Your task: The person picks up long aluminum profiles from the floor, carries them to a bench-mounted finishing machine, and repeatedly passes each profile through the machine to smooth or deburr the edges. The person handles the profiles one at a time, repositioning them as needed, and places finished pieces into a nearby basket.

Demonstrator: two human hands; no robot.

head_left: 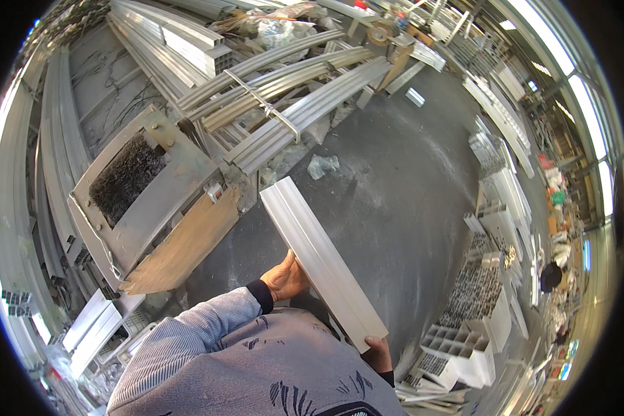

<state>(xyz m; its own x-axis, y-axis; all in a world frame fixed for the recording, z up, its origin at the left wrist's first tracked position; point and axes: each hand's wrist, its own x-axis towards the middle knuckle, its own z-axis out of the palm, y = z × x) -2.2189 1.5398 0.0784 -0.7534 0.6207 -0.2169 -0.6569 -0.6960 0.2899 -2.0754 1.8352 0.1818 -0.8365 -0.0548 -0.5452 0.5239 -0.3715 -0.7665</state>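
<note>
A long silver-grey aluminium profile (322, 256) with lengthwise grooves is held slantwise in front of my body, its far end tipped to the left. My left hand (286, 279) grips its left side near the middle, thumb along the edge and the other fingers partly hidden. At the near lower end, my right hand (378, 355) closes around the corner; most of its fingers are behind the profile. To the left of my hands stands a metal machine housing (177, 166) with a dark bristle brush (128, 180) in its opening and a wooden board (187, 243) along its near side.
Long metal profiles (312, 111) lie stacked ahead, beyond the machine. Crumpled clear plastic (322, 165) rests on the grey floor (409, 180). Stacks of cut profiles (475, 298) line the right side, with white box-section pieces (457, 347) nearer me. More long profiles (59, 132) run along the far left.
</note>
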